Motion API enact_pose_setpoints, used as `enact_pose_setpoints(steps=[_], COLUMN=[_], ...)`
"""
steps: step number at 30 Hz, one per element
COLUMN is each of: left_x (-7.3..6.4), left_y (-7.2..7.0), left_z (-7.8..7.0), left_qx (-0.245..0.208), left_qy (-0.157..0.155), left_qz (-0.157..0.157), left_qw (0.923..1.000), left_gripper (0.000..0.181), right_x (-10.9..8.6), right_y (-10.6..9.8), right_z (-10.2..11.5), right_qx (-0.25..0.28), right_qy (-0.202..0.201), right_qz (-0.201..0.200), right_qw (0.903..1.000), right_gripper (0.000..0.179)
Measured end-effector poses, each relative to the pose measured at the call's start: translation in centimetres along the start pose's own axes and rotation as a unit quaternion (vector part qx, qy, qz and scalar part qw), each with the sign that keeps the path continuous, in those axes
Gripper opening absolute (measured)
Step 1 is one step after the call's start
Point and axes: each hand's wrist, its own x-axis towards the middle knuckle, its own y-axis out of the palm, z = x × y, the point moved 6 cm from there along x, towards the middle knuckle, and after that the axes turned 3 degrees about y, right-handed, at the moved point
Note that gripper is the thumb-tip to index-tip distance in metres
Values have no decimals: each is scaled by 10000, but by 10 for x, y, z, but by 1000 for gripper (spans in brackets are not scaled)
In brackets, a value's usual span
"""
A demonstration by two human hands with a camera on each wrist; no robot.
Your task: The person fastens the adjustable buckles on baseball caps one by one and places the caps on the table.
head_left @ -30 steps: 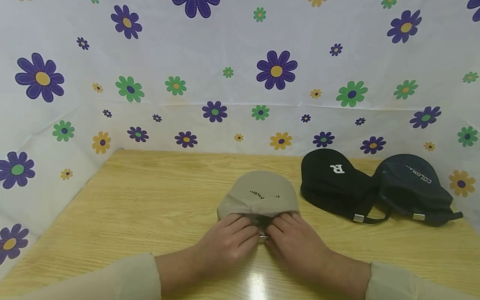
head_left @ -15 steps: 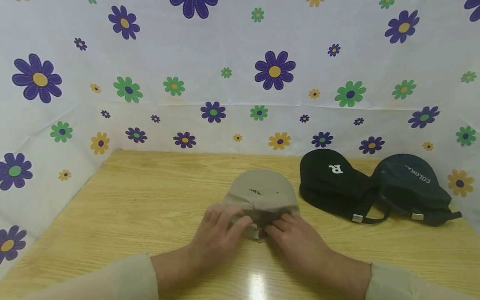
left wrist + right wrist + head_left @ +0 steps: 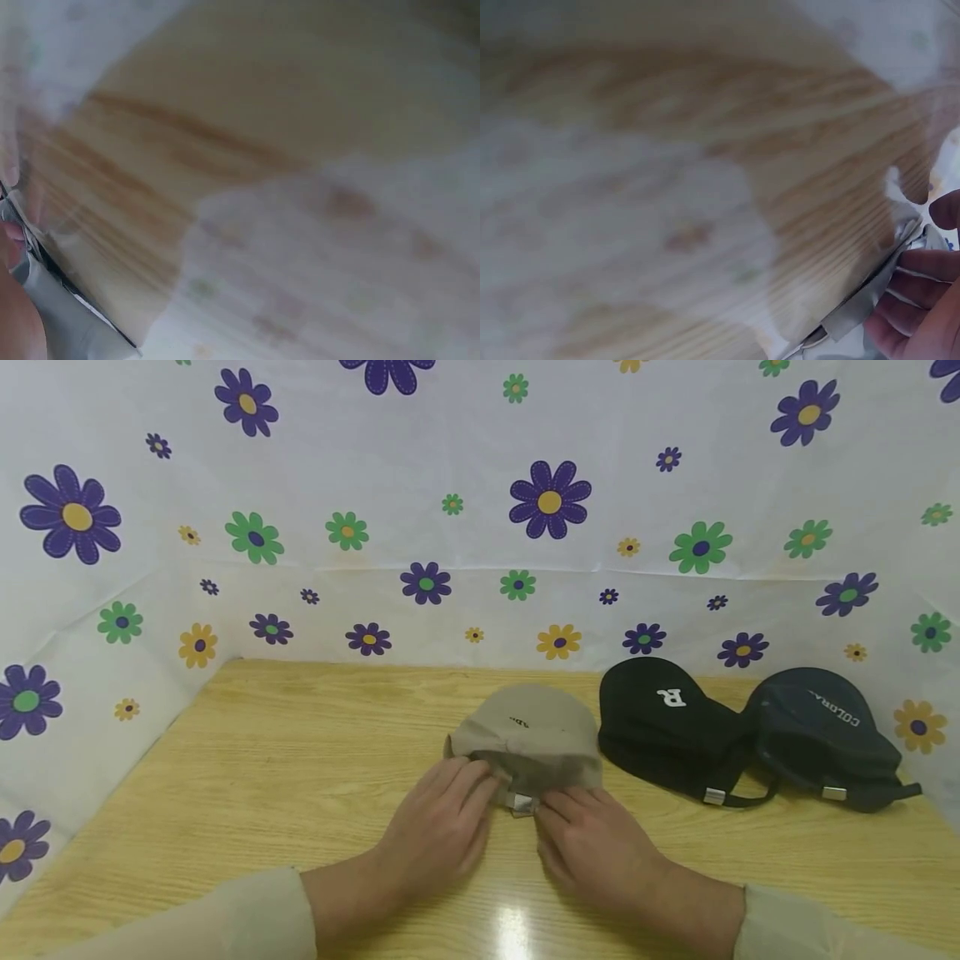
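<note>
A beige baseball cap [image 3: 532, 706] sits at mid-table with dark lettering partly visible on its crown. Its opening and back strap face me, and a metal buckle [image 3: 522, 804] shows between the hands. My left hand [image 3: 438, 814] grips the rim on the left with bent fingers. On the right side of the strap, close to the buckle, my right hand [image 3: 600, 831] pinches the edge. The left wrist view catches only a strip of the cap [image 3: 67, 322] at lower left. In the right wrist view, fingers [image 3: 911, 296] lie against the cap's edge [image 3: 855, 311].
A black cap [image 3: 648, 727] with a white R lies to the right of the beige one. A dark navy cap [image 3: 810, 714] with light lettering overlaps it farther right. Behind the wooden table [image 3: 300, 735] hangs a white flowered cloth [image 3: 420, 468].
The beige cap has shifted slightly away from me. My left hand has moved from beside the buckle to the left rim, and the buckle now shows more fully. Both other caps stay still.
</note>
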Motion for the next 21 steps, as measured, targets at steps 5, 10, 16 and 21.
enact_pose_setpoints(steps=[5, 10, 16, 21], left_x=[-2, -5, -12, -14], left_y=[6, 11, 17, 17], left_z=[0, -2, -2, 2], left_qx=[39, -11, -14, -46], left_qy=[-2, -154, -361, -348], left_qz=[390, 897, 1567, 1804], left_qw=[9992, 9958, 9870, 9830], left_gripper=[50, 55, 60, 62], right_x=[-1, -3, -4, -8], right_y=[4, 11, 20, 18], right_z=[-4, -10, -19, -29], right_qx=[-58, 162, 447, 422], right_qy=[219, 490, 633, 578], right_qz=[336, 988, 1356, 1239], right_qw=[9992, 9938, 9877, 9897], right_gripper=[47, 59, 64, 63])
